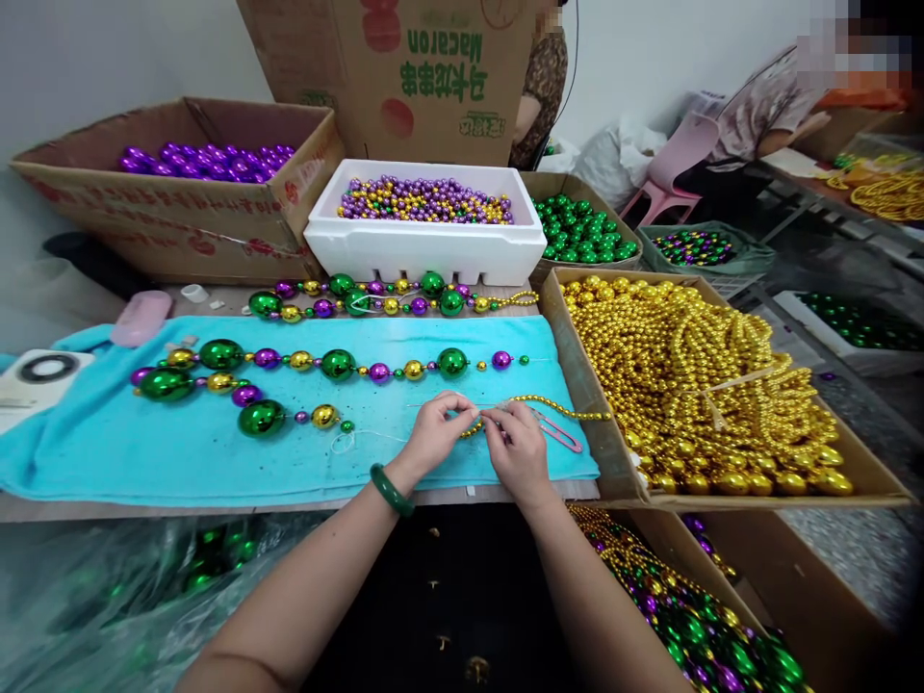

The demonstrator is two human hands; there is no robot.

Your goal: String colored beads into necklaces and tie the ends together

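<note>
My left hand (437,433) and my right hand (518,450) meet over the blue towel (194,472), thumbs and fingertips pinched together. Both are closed on a thin strand of small gold beads (555,401), which runs out past my right hand towards the box of gold beads. A short length of the strand hangs between the hands. A pink-handled tool (561,433), partly covered, lies beside my right hand. To the left curves a string of green, purple and gold beads (338,365), its white thread (375,436) trailing towards my left hand.
A finished-looking bead garland (419,306) lies behind the towel. Behind it stand a carton of purple beads (206,162), a white foam box (425,236) and a box of green beads (581,231). A carton of gold beads (693,385) borders the right. Two people sit farther back.
</note>
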